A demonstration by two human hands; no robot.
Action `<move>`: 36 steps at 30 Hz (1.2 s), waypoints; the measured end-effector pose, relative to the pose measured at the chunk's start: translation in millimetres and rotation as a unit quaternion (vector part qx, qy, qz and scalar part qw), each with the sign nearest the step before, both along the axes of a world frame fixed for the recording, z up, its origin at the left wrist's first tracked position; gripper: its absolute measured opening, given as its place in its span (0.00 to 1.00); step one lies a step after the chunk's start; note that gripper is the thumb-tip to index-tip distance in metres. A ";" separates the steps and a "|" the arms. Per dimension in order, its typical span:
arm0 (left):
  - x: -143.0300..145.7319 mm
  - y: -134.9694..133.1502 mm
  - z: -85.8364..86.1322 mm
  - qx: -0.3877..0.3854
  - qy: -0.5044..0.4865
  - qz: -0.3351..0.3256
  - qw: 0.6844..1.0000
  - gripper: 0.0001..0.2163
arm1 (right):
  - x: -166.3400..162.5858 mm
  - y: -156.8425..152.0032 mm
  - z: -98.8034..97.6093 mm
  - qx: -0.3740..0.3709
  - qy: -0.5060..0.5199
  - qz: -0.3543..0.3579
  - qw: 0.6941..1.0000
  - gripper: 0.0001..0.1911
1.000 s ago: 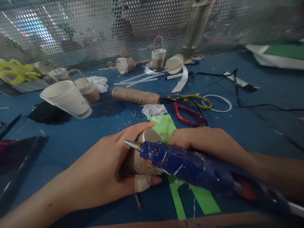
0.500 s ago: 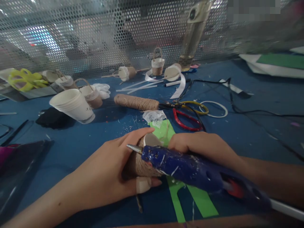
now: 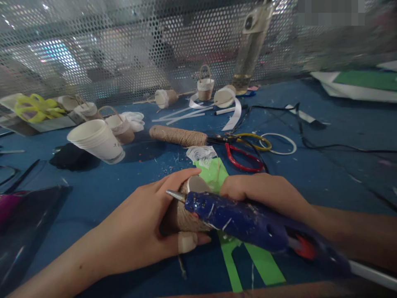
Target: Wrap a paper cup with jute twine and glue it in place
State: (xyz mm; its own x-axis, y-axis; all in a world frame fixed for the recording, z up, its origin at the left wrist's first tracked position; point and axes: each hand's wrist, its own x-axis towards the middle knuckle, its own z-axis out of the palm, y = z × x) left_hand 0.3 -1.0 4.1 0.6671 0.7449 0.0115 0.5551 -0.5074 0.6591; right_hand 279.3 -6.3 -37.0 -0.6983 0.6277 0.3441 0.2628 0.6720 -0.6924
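My left hand (image 3: 155, 211) is wrapped round a twine-covered paper cup (image 3: 186, 215) lying on its side, its pale end showing between the fingers. A bandage sits on the left thumb. In my right hand (image 3: 257, 188) is a blue hot glue gun (image 3: 242, 221), its metal nozzle pointing left over the cup, close to the left index finger. A glue stick (image 3: 372, 274) sticks out of its back end. Under the cup lies cut green paper (image 3: 263, 260). A short twine end hangs below the cup.
Beyond the hands lie a twine roll (image 3: 178, 135), red-and-yellow-handled scissors (image 3: 243, 157), a white ring (image 3: 288, 145) and glue sticks (image 3: 186, 116). Stacked paper cups (image 3: 96, 140) and small twine baskets (image 3: 205, 87) stand farther off. A black cable (image 3: 338, 149) crosses the right side; a bottle (image 3: 249, 49) stands by the mesh screen.
The view has shifted very slightly. Both hands keep their hold on the cup and the glue gun, with the nozzle over the same spot.
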 end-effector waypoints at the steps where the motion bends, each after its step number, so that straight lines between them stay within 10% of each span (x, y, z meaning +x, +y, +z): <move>1: -0.8 0.5 -1.0 0.005 0.000 -0.004 1.000 0.35 | 0.3 -0.2 -0.5 0.002 -0.002 -0.002 1.000 0.11; 36: -0.8 0.7 -2.8 0.014 -0.006 0.001 1.000 0.34 | 2.3 -1.4 -0.6 0.015 -0.023 -0.021 0.999 0.12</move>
State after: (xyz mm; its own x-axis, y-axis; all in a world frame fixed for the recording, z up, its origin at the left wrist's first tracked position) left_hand -0.5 -0.3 1.3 0.6655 0.7453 0.0401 0.5481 -0.5244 0.6516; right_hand 281.5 -7.6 -37.6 -0.6877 0.6462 0.3308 0.3221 0.6800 -0.6587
